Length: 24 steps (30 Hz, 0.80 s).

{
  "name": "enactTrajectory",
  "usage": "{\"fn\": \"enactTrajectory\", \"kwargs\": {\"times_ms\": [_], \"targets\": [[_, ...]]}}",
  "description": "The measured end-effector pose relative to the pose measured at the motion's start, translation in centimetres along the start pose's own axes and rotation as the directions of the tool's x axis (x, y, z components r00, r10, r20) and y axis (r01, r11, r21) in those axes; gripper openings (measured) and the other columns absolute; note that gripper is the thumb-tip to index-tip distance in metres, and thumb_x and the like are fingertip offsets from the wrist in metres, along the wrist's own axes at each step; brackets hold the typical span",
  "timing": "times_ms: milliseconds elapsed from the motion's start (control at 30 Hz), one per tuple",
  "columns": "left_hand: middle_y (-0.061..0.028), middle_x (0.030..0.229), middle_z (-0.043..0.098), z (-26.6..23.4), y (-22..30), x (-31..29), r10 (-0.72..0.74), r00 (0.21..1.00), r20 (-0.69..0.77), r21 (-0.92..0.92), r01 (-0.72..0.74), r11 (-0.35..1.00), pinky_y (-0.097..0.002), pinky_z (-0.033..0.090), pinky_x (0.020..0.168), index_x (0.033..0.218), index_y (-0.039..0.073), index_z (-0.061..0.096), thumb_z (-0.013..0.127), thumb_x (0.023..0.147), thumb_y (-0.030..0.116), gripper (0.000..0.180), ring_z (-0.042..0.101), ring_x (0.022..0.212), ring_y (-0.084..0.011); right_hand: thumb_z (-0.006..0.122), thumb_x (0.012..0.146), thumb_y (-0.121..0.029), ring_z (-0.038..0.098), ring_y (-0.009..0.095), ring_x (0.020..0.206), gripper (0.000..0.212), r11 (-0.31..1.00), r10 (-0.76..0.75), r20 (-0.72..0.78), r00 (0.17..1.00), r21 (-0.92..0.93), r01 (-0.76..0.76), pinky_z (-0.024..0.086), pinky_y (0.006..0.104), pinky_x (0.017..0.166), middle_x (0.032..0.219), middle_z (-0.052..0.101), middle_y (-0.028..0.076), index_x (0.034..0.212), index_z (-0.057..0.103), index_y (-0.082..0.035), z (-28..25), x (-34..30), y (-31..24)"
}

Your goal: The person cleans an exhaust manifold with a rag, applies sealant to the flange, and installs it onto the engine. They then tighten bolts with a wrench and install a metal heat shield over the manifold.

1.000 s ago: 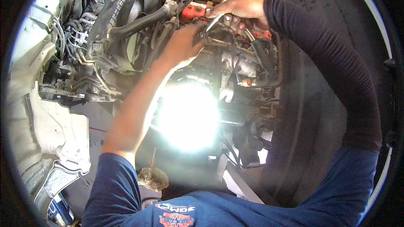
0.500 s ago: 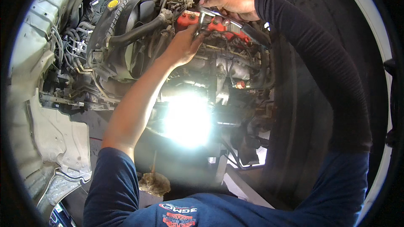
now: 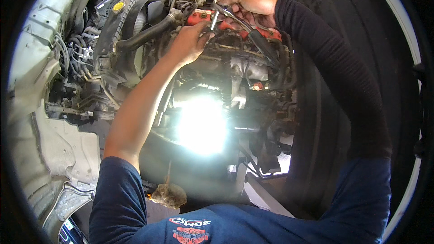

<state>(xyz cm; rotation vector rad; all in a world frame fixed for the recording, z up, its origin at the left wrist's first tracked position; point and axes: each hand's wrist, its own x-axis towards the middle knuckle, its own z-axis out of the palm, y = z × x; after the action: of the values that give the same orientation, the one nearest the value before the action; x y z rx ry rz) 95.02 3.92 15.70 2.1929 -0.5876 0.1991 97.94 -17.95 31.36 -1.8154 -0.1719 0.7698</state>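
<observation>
A ratchet wrench [image 3: 260, 40] with a dark grip and a shiny neck slants over the red engine cover [image 3: 199, 16]. My right hand [image 3: 255, 2], in a dark sleeve, closes its fingers around the wrench's head end. The grip sticks out free toward the near right. Just left of it, my left hand [image 3: 192, 40] pinches a short silver socket extension [image 3: 214, 21], which stands nearly upright below the ratchet head. Whether the two pieces are joined is hard to see. My left forearm is bare and reaches across the engine.
A glaring light [image 3: 202, 129] washes out the middle of the engine bay. A black hose [image 3: 144, 34] and a yellow cap [image 3: 118, 7] lie to the left. A dark panel [image 3: 316, 108] rises along the right. A dirty, rounded lump [image 3: 168, 195] is low near my body.
The ratchet's grip has swung toward me and now lies lower. My left hand has shifted slightly left and nearer, with the extension tilted differently.
</observation>
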Motion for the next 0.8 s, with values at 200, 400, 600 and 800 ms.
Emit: {"fn": "enactTrajectory", "kwargs": {"times_ms": [200, 400, 600, 800], "targets": [[-0.0219, 0.1, 0.078, 0.7, 0.7, 0.5, 0.071, 0.99, -0.118, -0.086, -0.081, 0.993, -0.0474, 0.057, 0.086, 0.131, 0.006, 0.069, 0.074, 0.102, 0.022, 0.033, 0.076, 0.098, -0.0418, 0.063, 0.11, -0.03, 0.076, 0.018, 0.085, 0.034, 0.993, -0.016, -0.032, 0.999, -0.121, 0.012, 0.07, 0.0322, 0.078, 0.096, 0.073, 0.012, 0.115, 0.073, 0.002, -0.1, -0.3, -0.5], [-0.0214, 0.104, 0.079, -0.6, 0.8, 0.7, 0.036, 0.994, 0.101, 0.021, -0.039, 0.999, -0.0436, 0.058, 0.084, 0.133, 0.005, 0.07, 0.081, 0.098, 0.025, 0.042, 0.078, 0.09, -0.0367, 0.064, 0.109, -0.031, 0.077, 0.019, 0.084, 0.035, 0.984, -0.003, -0.062, 0.998, -0.178, -0.009, 0.07, 0.034, 0.075, 0.094, 0.074, 0.013, 0.116, 0.073, 0.001, -0.6, -0.2, -0.1], [-0.019, 0.1, 0.08, 0.2, 0.8, 0.8, -0.011, 0.999, -0.047, 0.008, 0.011, 1.0, -0.0423, 0.058, 0.078, 0.128, 0.007, 0.074, 0.085, 0.095, 0.025, 0.039, 0.078, 0.08, -0.0333, 0.062, 0.11, -0.033, 0.077, 0.02, 0.091, 0.038, 0.994, -0.022, -0.081, 0.997, -0.107, 0.013, 0.071, 0.0335, 0.075, 0.099, 0.072, 0.014, 0.122, 0.07, 0.003, 0.1, 0.3, 0.0], [-0.0214, 0.104, 0.079, -0.6, 0.6, 0.6, -0.023, 0.998, 0.063, 0.005, 0.023, 1.0, -0.0471, 0.058, 0.088, 0.129, 0.007, 0.071, 0.079, 0.099, 0.029, 0.038, 0.076, 0.098, -0.0398, 0.062, 0.11, -0.032, 0.076, 0.018, 0.094, 0.037, 0.993, -0.018, -0.051, 0.999, -0.121, 0.011, 0.071, 0.0328, 0.075, 0.101, 0.071, 0.014, 0.124, 0.069, 0.001, 0.5, 0.0, -0.6]]}}
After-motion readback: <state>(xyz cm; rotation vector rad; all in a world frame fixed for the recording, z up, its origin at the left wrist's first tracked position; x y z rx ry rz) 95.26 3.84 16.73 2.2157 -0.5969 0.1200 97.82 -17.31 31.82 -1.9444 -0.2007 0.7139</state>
